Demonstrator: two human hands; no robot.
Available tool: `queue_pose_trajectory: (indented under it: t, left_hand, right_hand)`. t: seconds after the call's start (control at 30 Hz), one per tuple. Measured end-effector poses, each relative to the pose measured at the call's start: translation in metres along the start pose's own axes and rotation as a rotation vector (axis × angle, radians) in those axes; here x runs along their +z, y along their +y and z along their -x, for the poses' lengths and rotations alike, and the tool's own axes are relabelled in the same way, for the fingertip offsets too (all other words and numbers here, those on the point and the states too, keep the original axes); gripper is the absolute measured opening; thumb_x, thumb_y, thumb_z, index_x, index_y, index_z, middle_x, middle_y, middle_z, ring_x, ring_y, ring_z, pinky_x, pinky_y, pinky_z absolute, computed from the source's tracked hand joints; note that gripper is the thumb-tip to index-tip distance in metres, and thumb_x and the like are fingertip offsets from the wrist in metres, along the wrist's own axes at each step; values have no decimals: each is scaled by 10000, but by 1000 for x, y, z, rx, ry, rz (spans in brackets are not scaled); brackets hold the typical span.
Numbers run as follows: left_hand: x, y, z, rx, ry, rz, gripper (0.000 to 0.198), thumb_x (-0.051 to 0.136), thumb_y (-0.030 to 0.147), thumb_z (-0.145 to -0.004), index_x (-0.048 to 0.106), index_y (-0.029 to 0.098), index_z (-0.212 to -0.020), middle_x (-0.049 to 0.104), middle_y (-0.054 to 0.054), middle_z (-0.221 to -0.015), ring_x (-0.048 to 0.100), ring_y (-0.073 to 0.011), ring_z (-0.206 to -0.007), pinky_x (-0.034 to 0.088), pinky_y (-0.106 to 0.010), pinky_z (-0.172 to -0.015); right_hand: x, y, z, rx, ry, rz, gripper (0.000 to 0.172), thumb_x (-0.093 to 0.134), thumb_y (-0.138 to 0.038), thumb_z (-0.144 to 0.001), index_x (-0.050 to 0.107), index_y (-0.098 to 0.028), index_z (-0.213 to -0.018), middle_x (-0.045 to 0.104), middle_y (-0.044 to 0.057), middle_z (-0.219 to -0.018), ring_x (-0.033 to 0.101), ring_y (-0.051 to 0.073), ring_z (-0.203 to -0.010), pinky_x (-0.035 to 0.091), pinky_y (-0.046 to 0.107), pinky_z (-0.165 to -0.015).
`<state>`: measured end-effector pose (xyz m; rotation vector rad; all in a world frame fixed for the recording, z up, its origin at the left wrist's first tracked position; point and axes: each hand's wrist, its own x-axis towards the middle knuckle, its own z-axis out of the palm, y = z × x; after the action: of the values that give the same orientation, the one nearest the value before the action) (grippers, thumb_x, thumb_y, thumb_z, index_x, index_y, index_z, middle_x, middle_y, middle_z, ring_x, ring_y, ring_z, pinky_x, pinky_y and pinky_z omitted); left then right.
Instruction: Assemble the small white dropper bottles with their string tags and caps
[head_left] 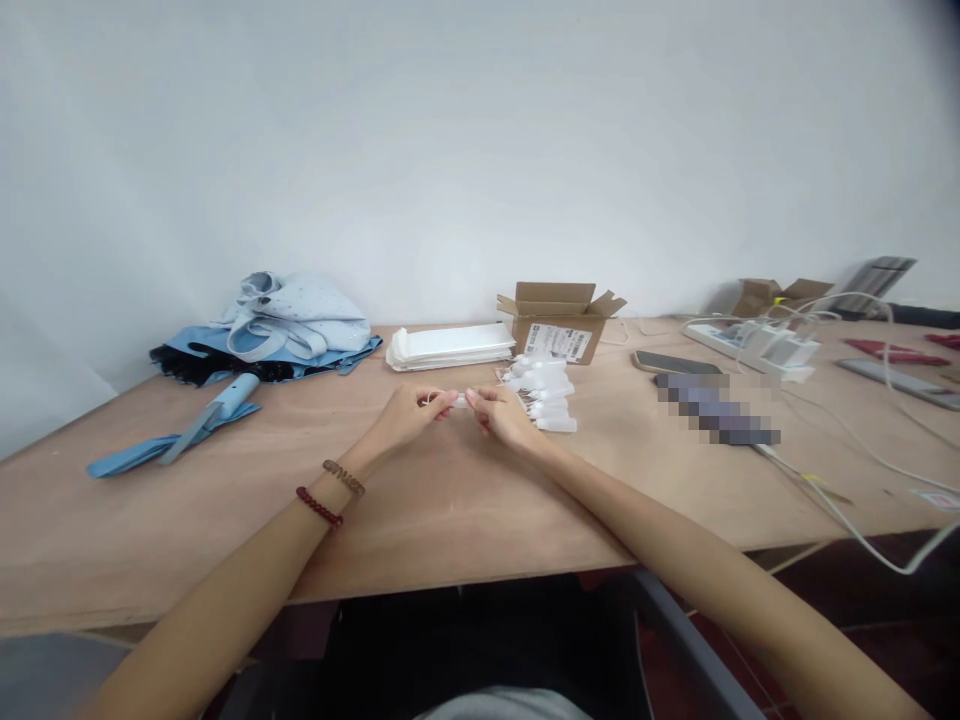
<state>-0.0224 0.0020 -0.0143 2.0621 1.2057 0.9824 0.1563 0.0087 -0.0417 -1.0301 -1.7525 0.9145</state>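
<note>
Between the fingertips of both hands is a small translucent white plastic piece (460,400), mostly covered by the fingers. My left hand (415,414) pinches its left end, where a thin white loop shows beside the thumb. The right end is pinched by my right hand (501,412). Just beyond and to the right of my right hand lies a group of several similar translucent white pieces (546,385) with thin cords at their left ends. Behind the hands lies a stack of flat white packets (454,345).
An open cardboard box (559,325) with a label stands near the wall. At left lie a blue umbrella (225,400) and a pale blue cloth bag (304,310). To the right are a phone (675,362), a power strip (750,345) and loose white cables on the wooden table (465,520).
</note>
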Motion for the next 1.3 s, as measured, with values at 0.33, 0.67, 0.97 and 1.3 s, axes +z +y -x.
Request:
queue_pose_trajectory:
  t: [0.33,0.67,0.97,1.3]
  left_hand:
    - [-13,-13,-10,-194,42,412,354,672,457,-716,640,104,-740,543,-9,-626,503,-97,-514,476,-269,-527]
    - [-9,-18,-8,-256,-138,452,312,695,416,-723,650,109,-763,550,-9,-626,520,-100,-543,467,-249,-521]
    - [-10,-9,-5,-280,25,578,328,727,407,-706,615,99,-733,550,-4,-643,514,-83,-541,445,-239,-553]
    - [-11,-2,-3,-309,0,620,279,702,359,-735,620,94,-760,554,-13,-688,507,-84,-576,431,-237,-568]
  right_hand:
    - [-18,-6,-3,-70,223,281,333,405,-421,-880,486,-192,-652,507,-5,-582,467,154,-621,314,257,-595]
    - [-17,-4,-4,-125,213,309,302,410,-393,-893,564,-170,-758,575,17,-684,503,159,-660,336,263,-642]
    - [-17,-10,-1,-118,149,259,316,410,-418,-879,499,-185,-686,489,-19,-571,469,144,-584,305,256,-588]
    - [-16,-12,1,-147,134,217,328,414,-418,-880,460,-192,-646,466,-31,-545,457,137,-585,307,256,-598]
